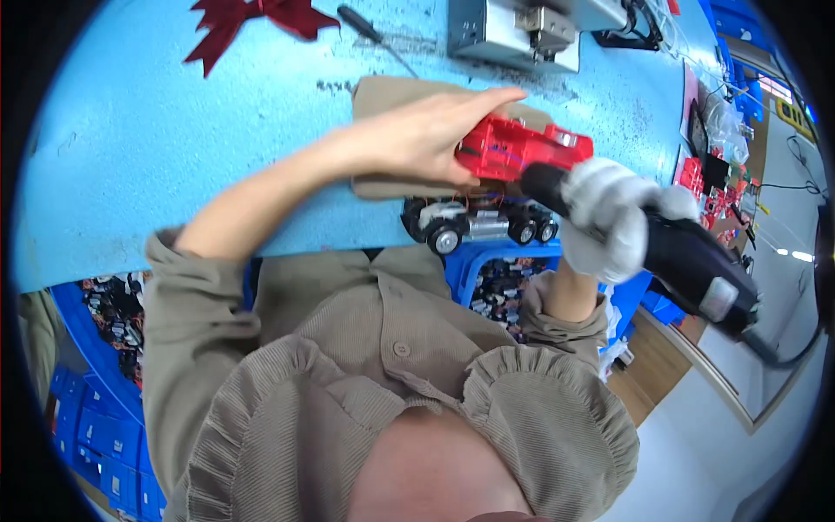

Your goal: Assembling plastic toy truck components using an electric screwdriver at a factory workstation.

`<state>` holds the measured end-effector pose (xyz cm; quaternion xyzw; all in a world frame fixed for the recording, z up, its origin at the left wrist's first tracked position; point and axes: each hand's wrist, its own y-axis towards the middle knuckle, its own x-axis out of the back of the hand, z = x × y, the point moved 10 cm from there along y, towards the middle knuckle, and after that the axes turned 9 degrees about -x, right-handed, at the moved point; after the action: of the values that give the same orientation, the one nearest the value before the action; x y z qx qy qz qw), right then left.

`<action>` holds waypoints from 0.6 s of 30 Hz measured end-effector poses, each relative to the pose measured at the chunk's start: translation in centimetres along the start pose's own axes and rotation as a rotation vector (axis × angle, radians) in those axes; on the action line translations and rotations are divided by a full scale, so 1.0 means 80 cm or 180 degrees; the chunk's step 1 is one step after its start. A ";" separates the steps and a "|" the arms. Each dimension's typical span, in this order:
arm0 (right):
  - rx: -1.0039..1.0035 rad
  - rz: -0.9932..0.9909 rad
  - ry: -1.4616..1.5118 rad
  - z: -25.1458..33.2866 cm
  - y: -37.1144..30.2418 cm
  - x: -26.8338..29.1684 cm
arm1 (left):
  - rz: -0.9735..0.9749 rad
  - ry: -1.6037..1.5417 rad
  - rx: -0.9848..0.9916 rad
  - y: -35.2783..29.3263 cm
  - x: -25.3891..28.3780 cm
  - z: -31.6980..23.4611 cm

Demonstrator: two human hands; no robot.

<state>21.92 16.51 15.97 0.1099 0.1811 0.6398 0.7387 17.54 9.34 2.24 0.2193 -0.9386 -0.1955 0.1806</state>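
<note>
My bare left hand (422, 139) is closed on the red plastic body of a toy truck (513, 148), its thumb and fingers around the left end. Just below the body is a truck chassis (483, 224) with black wheels and silver parts; thin wires show between the two. My right hand (613, 213), in a white glove, grips a black corded electric screwdriver (696, 261). The screwdriver's front end points left, close to the red body; whether its tip touches is hidden. A beige cloth pad (374, 100) lies under my left hand and the body.
On the blue table (174, 157) are a dark red bow (261, 22), a black-handled screwdriver (370, 30) and a grey metal device (513, 39). Blue bins (465, 270) of small parts stand below the front edge. Red parts (718, 196) lie at the right.
</note>
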 end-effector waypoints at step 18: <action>0.0198 0.0018 0.0306 0.022 0.069 0.065 | -0.0065 -0.0031 0.0226 0.003 0.004 0.004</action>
<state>18.23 22.62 19.12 0.1025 0.2360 0.6405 0.7236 17.05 9.48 2.17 0.2342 -0.9436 -0.1650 0.1661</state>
